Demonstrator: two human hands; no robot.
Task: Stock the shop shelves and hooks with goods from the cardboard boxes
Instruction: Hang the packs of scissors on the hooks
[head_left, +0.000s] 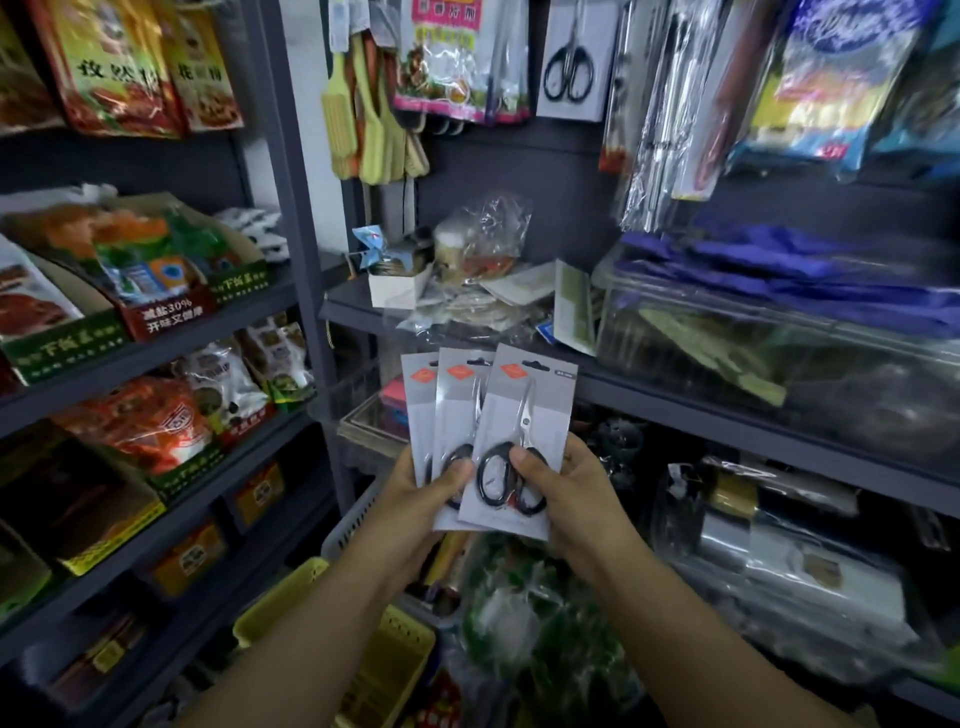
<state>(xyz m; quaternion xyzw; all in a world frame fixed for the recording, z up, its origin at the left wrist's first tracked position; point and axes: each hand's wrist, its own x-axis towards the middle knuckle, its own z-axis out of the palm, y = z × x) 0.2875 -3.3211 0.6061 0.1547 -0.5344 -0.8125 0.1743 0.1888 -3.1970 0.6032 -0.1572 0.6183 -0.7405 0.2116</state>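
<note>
Both forearms are raised from the bottom of the view toward the middle, with the hands brought close together in front of the shelves. The left hand (415, 483) is curled round the lower left of a fan of carded scissors, its thumb pressed across the front of the middle card. The right hand (563, 493) is curled round the lower right of the front card, its thumb laid on the black handles while the fingers are hidden behind. Three scissor packs (485, 431) are counted, each a grey card with an orange mark at the top; they are overlapped and spread upward and slightly tilted, so that the tops stand well above both grips and only the lower ends are clamped. The packs are held just in front of the edge of a grey shelf (727, 410). One more carded pair of scissors (571, 62) is seen hung high on the back wall. To the left, bags of food (130, 67) are stacked on shelves, and below the hands two yellow baskets (384, 670) are partly seen.
</note>
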